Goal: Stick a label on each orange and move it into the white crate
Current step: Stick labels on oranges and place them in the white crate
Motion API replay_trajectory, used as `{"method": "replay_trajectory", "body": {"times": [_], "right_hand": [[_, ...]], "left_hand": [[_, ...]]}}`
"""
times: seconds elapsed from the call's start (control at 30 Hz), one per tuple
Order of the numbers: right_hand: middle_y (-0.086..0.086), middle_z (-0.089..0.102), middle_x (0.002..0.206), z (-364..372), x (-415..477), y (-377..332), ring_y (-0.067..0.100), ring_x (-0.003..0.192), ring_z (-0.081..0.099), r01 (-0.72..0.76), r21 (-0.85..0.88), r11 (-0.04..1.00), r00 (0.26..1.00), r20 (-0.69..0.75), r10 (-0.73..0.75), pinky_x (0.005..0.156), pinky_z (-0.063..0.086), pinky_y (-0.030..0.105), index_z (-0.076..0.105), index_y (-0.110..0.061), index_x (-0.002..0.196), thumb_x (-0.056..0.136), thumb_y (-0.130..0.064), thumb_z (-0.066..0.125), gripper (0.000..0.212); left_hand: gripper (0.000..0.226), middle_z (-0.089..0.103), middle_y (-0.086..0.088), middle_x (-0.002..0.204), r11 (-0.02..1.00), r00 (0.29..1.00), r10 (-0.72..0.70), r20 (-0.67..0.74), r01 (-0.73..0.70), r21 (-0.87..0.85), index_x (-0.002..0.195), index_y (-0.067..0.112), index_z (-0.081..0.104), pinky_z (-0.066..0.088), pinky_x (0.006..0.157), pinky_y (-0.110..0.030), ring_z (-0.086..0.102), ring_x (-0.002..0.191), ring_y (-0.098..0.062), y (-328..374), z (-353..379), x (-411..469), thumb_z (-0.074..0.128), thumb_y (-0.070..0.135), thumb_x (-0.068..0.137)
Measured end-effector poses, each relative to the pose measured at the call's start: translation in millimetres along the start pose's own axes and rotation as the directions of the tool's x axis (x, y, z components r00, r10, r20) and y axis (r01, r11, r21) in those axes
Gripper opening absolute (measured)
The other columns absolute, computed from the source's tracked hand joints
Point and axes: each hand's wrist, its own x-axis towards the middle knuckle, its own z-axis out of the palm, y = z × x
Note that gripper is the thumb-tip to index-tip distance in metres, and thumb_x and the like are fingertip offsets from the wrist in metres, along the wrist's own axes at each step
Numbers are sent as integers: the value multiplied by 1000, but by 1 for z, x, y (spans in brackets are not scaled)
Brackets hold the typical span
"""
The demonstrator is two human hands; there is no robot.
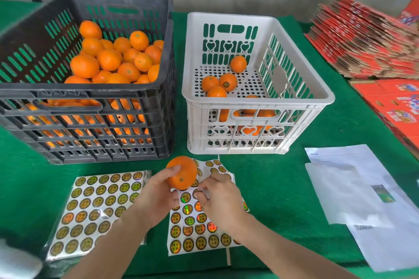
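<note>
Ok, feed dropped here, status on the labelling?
Left grip holds orange above sticker sheet. Right grip pinching a label on it. Nothing blocking white crate.

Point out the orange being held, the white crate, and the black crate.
Held orange (188, 170): head view, bare peel, upper right.
White crate (294, 104): head view, near rim.
Black crate (68, 92): head view, near rim.

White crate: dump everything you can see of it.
The white crate looks like moulded plastic: rectangular, open-topped, with slotted walls with heart cut-outs, handle openings and a perforated floor. It stands upright on the green cloth, right of the black crate. A few oranges lie inside, one showing a round label.
</note>
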Motion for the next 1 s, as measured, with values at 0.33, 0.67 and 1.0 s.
{"method": "replay_trajectory", "body": {"times": [0.33,0.67,1.0], "right_hand": [[7,61,72,2,-9,1,17,65,54,7,315,949,999,-50,9,61,48,33,65,-3,70,80,-4,68,11],[-5,62,82,-34,5,2,5,78,54,-489,616,618,871,296,393,74,40,12,61,-21,74,91,-8,55,21],[-2,55,116,-64,20,-30,11,107,54,-283,702,654,954,277,115,96,43,29,59,-23,72,88,-9,61,22]], "left_hand": [[49,70,-18,107,996,999,-41,-10,42,82,118,4,57,56,73,-37,70,86,-28,3,-4,1,63,25,75],[82,51,1,135,789,986,166,-31,-114,603,111,26,53,35,107,-46,49,125,-24,6,-7,-17,78,47,36],[85,68,-11,101,985,972,135,194,-154,83,126,12,52,48,75,-36,63,79,-25,9,4,-16,88,40,55]]}}
